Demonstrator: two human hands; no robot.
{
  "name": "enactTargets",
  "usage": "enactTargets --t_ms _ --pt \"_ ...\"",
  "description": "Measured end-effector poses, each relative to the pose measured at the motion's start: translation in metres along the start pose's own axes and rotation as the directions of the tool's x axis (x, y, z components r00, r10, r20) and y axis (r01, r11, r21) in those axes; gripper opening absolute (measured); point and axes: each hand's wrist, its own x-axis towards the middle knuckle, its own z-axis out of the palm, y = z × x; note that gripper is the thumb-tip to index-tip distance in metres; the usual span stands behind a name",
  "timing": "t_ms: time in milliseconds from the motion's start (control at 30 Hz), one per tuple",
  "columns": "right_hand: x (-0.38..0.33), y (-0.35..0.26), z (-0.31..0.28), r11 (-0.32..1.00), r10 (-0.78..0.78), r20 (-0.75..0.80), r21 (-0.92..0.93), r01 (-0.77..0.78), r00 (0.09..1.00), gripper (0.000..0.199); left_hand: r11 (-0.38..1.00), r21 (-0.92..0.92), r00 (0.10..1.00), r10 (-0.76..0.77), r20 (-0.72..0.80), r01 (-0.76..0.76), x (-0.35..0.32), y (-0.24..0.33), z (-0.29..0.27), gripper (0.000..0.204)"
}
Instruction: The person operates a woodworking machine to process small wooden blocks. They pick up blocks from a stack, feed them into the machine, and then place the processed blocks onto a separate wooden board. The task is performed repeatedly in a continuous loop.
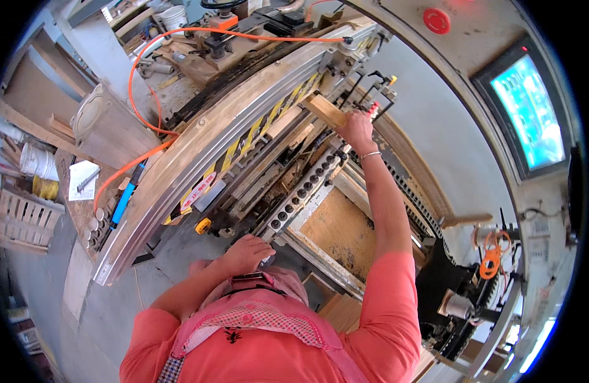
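Note:
My right hand [356, 132] reaches far forward over the machine, its fingers closed on the near end of a short wooden block [326, 111]. The block's other end points toward the yellow-and-black striped rail [243, 140]. Close to my body, my left hand [246, 254] is curled at the machine's near end. A small shiny piece shows beneath its fingers, too hidden to name. Between my hands runs a metal bar with a row of black round knobs [301, 193]. A chain track [412, 195] lies beyond my right forearm.
A lit touch screen [529, 110] and a red stop button [437, 21] are on the panel at right. An orange hose [133, 83] loops over the left workbench, near a blue air gun [123, 203]. A yellow tape measure [203, 226] sits by the rail's lower end.

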Motion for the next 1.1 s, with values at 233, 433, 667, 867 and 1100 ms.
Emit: enactTargets --t_ms 233,433,667,867,1100 --pt "0.038 -0.01 0.014 1.0 -0.003 0.225 0.029 -0.004 0.974 0.04 0.997 0.032 0.997 -0.075 -0.036 0.076 0.005 0.006 0.0 0.027" --pt "0.031 0.01 0.005 1.0 -0.01 0.185 -0.003 0.011 0.983 0.036 0.894 -0.365 0.912 -0.352 -0.21 0.26 0.033 0.005 -0.008 0.025" --pt "-0.082 -0.016 -0.081 0.93 -0.205 0.187 0.344 0.132 0.961 0.034 0.235 -0.963 0.751 -0.658 -0.056 0.134 0.09 -0.016 -0.001 0.058" --pt "-0.158 -0.079 -0.078 0.72 -0.465 0.118 0.627 0.297 0.877 0.039 0.174 -0.979 0.872 -0.489 0.008 0.106 0.112 -0.013 0.002 0.058" --pt "-0.096 -0.042 -0.058 0.886 -0.151 0.325 0.463 -0.018 0.934 0.031 0.681 -0.706 0.783 -0.543 -0.305 0.197 0.065 -0.016 0.005 0.046"
